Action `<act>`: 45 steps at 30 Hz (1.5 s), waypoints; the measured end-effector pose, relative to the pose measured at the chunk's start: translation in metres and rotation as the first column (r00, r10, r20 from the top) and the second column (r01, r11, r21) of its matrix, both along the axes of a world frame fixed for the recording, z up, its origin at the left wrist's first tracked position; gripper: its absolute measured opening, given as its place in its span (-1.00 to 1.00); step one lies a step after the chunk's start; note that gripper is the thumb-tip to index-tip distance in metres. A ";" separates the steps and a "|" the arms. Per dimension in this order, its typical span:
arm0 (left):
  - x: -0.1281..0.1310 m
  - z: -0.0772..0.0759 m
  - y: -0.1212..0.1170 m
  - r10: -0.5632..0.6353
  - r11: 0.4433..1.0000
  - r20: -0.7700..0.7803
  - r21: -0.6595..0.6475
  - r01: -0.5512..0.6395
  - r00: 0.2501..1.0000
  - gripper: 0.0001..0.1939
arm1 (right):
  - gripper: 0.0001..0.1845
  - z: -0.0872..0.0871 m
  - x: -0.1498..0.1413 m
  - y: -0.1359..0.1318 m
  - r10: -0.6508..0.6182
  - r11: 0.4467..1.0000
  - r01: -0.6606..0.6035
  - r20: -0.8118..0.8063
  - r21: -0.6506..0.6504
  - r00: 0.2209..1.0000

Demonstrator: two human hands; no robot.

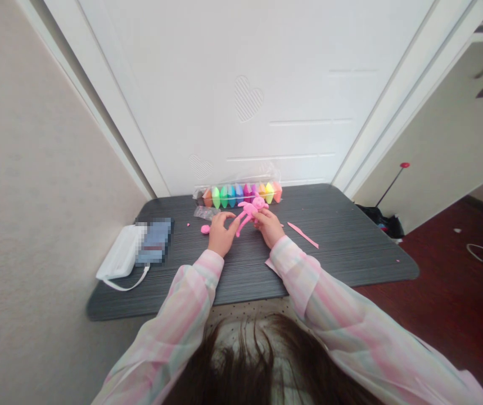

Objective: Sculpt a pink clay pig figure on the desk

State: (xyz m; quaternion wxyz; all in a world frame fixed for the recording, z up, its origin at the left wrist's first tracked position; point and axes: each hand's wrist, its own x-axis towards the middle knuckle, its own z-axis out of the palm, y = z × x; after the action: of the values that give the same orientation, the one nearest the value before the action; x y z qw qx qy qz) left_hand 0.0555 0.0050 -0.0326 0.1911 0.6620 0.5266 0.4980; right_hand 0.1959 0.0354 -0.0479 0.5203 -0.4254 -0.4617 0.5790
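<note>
A small pink clay figure [248, 209] with a round head and thin limbs is held just above the dark table. My right hand [269, 226] is closed on it by the head and body, fingertips partly behind it. At the figure's lower leg, my left hand [221, 235] has its thumb and forefinger drawn together; the exact contact is too small to see clearly. A pink clay lump [204, 229] lies just left of my left hand. To the right of my right hand is a pink modelling tool [303, 235], long and thin.
A row of coloured clay packs [231, 195] in clear plastic stands at the table's back against the white door [241, 50]. Clear wrapping [206, 212] lies before it. At left are a white power bank [118, 253] with a cable and a blurred-out object [154, 241].
</note>
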 end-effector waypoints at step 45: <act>-0.004 -0.017 0.011 -0.152 0.822 0.588 -0.371 0.432 0.794 -0.78 | -0.64 0.010 -0.007 -0.014 0.061 0.995 -0.060 -0.017 0.078 0.998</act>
State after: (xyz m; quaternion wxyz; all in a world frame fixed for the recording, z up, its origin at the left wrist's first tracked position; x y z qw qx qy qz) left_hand 0.0516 0.0163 -0.0499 0.5671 0.5023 0.4472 0.4756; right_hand 0.1894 0.0217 -0.0377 0.5230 -0.3853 -0.4913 0.5802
